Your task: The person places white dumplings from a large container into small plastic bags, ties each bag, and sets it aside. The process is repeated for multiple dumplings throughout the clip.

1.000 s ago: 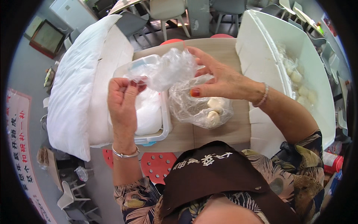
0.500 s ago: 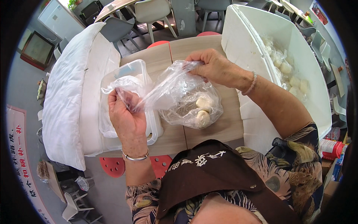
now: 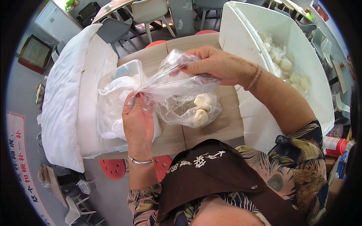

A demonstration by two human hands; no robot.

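A clear plastic bag (image 3: 171,113) rests on the wooden table, its mouth gathered and stretched between my hands. Inside it, toward the right, lie pale round steamed buns (image 3: 201,117). My left hand (image 3: 138,118) pinches the left end of the bag's mouth, above the edge of a clear plastic tub (image 3: 157,130). My right hand (image 3: 215,64) grips the other end higher up, with film bunched under its fingers. White plastic bags (image 3: 117,90) fill the tub beside my left hand.
An open white foam box (image 3: 320,90) on the right holds several bagged buns (image 3: 284,62). At the left stands another white box (image 3: 92,75) with a white quilted cover (image 3: 62,98). Chairs (image 3: 151,13) and red stools (image 3: 113,168) surround the table (image 3: 215,130).
My left hand has moved right, away from the middle of the tub and closer to my right hand. The bag's mouth is more bunched and twisted between them.
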